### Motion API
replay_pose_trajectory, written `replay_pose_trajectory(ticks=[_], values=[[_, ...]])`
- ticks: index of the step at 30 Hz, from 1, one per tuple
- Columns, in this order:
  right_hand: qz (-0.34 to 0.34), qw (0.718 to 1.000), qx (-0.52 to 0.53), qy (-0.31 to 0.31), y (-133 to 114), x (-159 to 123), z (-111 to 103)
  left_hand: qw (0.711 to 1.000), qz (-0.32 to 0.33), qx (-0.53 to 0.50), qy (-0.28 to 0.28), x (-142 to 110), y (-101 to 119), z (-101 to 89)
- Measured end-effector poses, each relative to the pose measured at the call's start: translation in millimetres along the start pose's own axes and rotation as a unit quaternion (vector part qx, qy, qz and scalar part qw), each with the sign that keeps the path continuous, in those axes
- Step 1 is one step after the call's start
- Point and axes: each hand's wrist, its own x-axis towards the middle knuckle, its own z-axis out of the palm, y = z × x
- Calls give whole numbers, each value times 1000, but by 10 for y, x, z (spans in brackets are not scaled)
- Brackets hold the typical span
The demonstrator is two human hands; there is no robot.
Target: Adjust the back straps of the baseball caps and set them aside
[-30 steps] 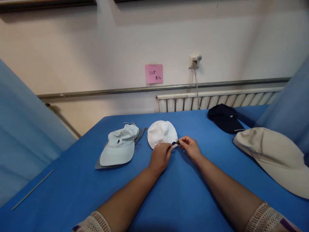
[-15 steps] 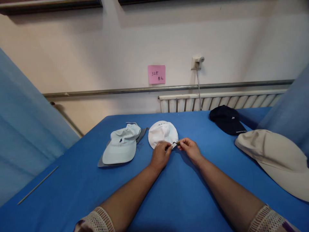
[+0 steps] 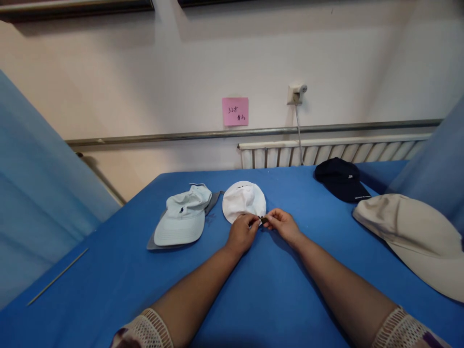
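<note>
A white cap (image 3: 243,199) lies on the blue-covered table in front of me. At its near edge my left hand (image 3: 242,233) pinches the end of the cap's white strap, mostly hidden by my fingers. Just to the right, my right hand (image 3: 284,226) pinches a small dark, brass-coloured buckle (image 3: 264,220) between thumb and finger. The two fingertips are close together, and a bit of dark material shows between them. Left of these hands lies a pale mint cap (image 3: 184,215), stacked on a grey cap (image 3: 155,244) that is mostly covered.
A navy cap (image 3: 339,176) and a large beige cap (image 3: 416,234) lie on the right. A thin stick (image 3: 57,277) rests on the blue cloth (image 3: 119,290) at left. Blue curtains (image 3: 39,193) flank the table; a radiator (image 3: 275,157) stands behind it.
My right hand has moved slightly left, bringing the buckle closer to my left fingertips and turning its flat side into view. The white strap end shows less. The caps stay put.
</note>
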Motion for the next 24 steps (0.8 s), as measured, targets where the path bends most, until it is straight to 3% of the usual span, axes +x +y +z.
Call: replay_pose_trajectory(ticks=[9,24], values=[[8,999,7,37,47,23,41,1000,15,22,15,-12,-5,33],[41,998,51,1,29,29,52,993,42,111,18,-5,66,28]])
